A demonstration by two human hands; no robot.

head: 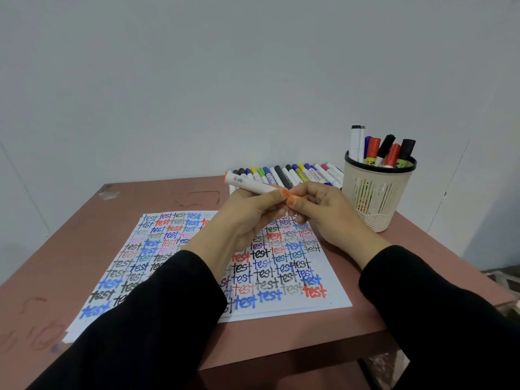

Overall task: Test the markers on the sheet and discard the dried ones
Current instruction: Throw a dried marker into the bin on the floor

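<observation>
Both hands are blocking the middle of the sheet (281,280), and the black sleeves (146,319) are covering its near left part, so many of the written words are hidden. The near end of the white marker (251,183) is disappearing between the fingertips. Only a sliver of orange is showing there, and whether a cap is seated or coming off cannot be told. The print on the barrel is too small to read.

The left hand (247,218) is gripping the marker's barrel with its fingers (264,201) curled round it. It is holding the marker above the sheet's far half, the orange far end tilting up and to the left. The right hand (323,212) is meeting it, fingers (306,192) pressed together and pinching the orange near end.

The sheet is lying flat on the reddish-brown desk (140,198), filled with rows of the word "test" in blue, black, red, grey and pink. Behind the hands, a row of capped markers (295,171) is lying side by side along the desk's far edge, partly hidden by the hands. At the far right a cream slotted pen holder (374,192) with a black rim is standing upright, holding several markers with red, black and blue caps. The desk surface is showing scuffs and faint red scribbles near its left edge. A plain pale wall (197,80) is filling the background.
</observation>
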